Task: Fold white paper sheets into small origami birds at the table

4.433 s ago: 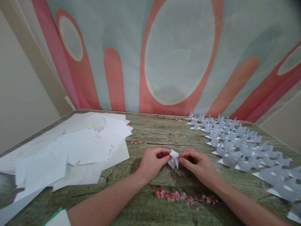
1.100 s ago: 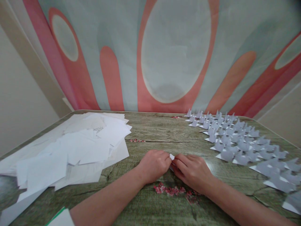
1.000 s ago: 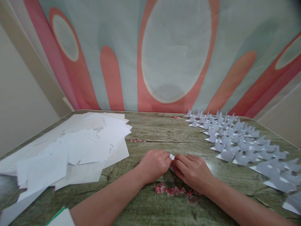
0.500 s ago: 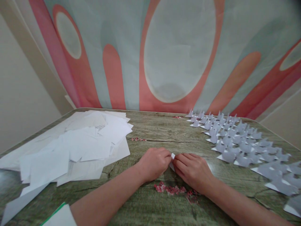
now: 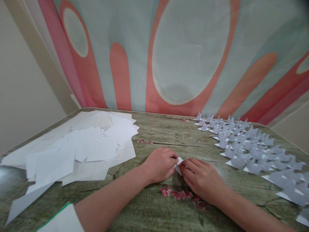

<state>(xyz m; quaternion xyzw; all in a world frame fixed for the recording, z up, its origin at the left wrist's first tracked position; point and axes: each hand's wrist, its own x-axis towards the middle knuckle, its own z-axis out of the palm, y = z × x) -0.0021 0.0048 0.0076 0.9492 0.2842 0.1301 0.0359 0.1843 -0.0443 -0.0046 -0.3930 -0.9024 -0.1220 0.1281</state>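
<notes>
A small folded piece of white paper [image 5: 179, 165] is pinched between my two hands, just above the tabletop in the middle. My left hand [image 5: 162, 165] grips its left side, fingers curled and pressed together. On the paper's right edge, my right hand [image 5: 201, 178] is closed with bent fingers. Much of the paper is covered by the fingers, so its full folded shape is hidden.
Loose white sheets [image 5: 101, 145] lie in a spread pile on the left of the wood-patterned table [image 5: 159, 130]. Rows of folded white paper birds [image 5: 241, 141] stand along the right. A patterned wall covering [image 5: 137, 64] rises behind the far edge.
My hands have parted slightly, and more of the white paper shows between them. The whole view has shifted a little.
</notes>
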